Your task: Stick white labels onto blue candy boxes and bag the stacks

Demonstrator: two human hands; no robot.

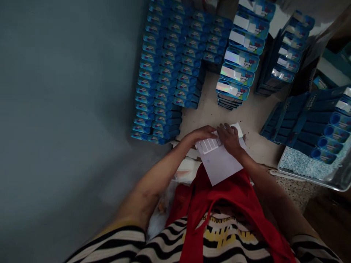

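Observation:
A white sheet of small rectangular stickers [219, 159] lies over a red bag [233, 197] on my lap. My left hand [201, 134] curls over the sheet's upper left edge, fingers bent and pressed on the sticker rows. My right hand [229, 138] rests on the sheet's top right, fingers bent and pinching at a sticker beside the left fingertips. What lies between the fingertips is too small to make out.
Tall stacks of blue packaged boxes [170, 73] stand against the grey wall at left. A leaning column of holographic blue packs [238, 62] and more blue cartons [309, 120] sit at right. A metal tray of pale blue pellets [304, 166] lies at right.

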